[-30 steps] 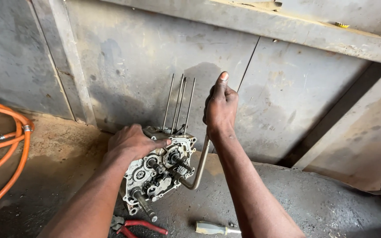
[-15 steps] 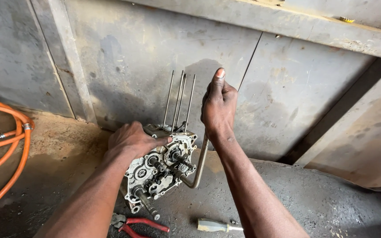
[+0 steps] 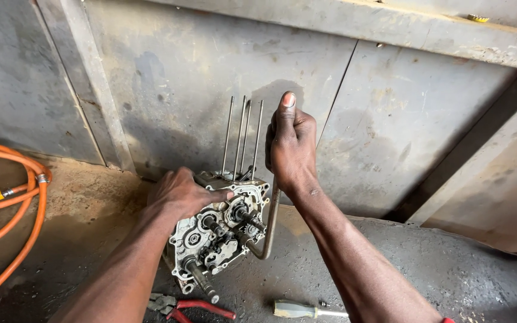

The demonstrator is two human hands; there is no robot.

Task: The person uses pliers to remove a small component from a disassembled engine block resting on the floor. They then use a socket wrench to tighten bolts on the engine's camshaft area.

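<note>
On the grimy floor, the left hand presses the engine case; the right hand (thumb up) fists the bent lever.

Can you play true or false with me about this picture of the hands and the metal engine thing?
1. The right hand grips a bent metal bar. True.
2. The left hand holds the pliers. False: it rests on the engine; the pliers lie on the floor.
3. The hose is blue. False: it is orange.
4. Thin rods stick up from the engine. True.
</note>
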